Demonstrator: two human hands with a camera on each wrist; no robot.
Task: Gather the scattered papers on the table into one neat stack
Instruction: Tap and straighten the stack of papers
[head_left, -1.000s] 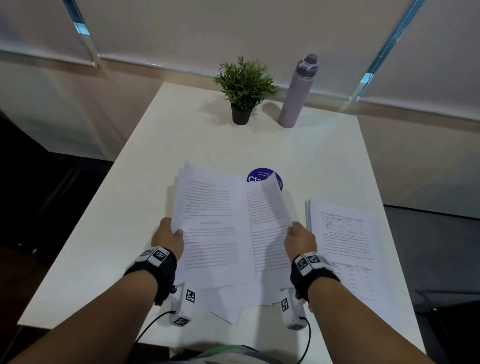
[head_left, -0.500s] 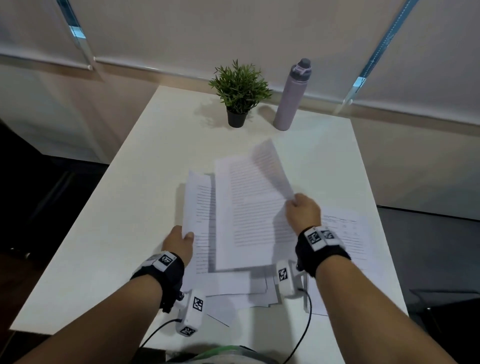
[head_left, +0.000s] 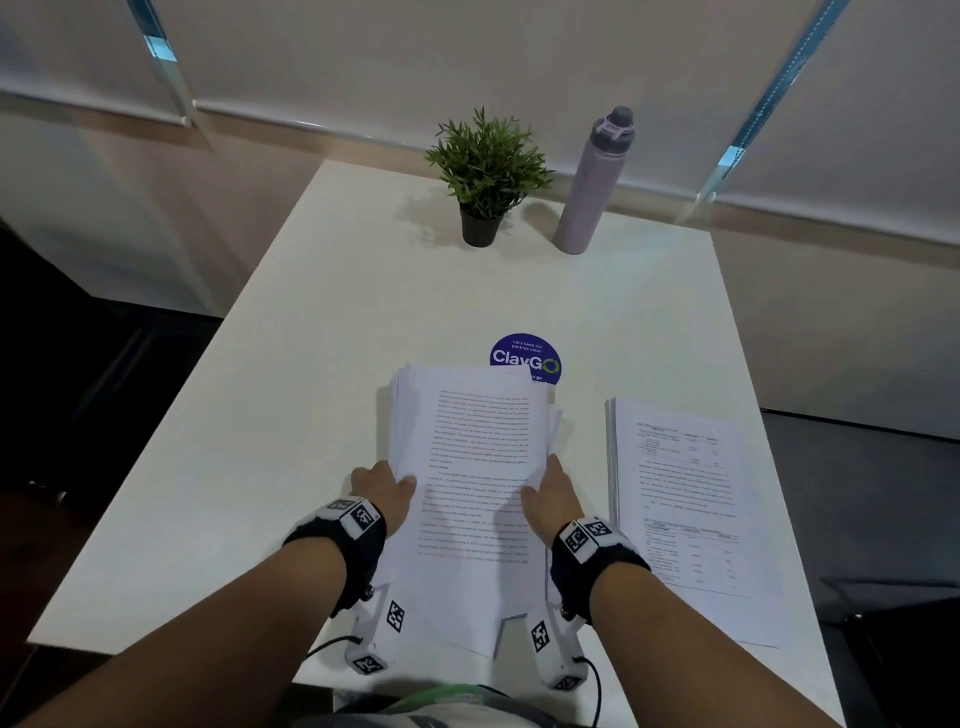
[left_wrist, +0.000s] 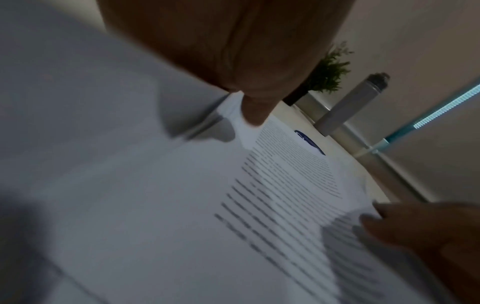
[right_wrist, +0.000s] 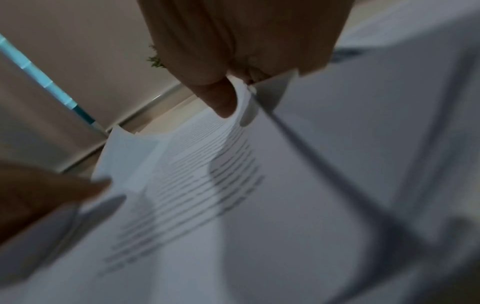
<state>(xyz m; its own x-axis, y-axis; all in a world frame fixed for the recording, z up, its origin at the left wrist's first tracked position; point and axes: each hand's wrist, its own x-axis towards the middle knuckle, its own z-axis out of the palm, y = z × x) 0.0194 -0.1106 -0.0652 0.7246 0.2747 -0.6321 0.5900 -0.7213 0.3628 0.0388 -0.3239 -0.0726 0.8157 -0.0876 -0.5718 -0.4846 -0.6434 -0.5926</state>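
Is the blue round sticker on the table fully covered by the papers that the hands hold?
No, most of the blue round sticker shows beyond the far edge of the held papers; only its near rim is covered.

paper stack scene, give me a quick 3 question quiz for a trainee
1. True or false: both hands hold the middle bundle of papers.
2. Multiple choice: what lies partly hidden under the far edge of that bundle? A) the blue round sticker B) the potted plant C) the water bottle
3. Fill in: a second pile of papers lies on the table to the ____ of the held bundle.

Key
1. True: the left hand grips its left edge and the right hand grips its right edge, thumbs on top.
2. A
3. right; the two lie apart, so the task is not done.
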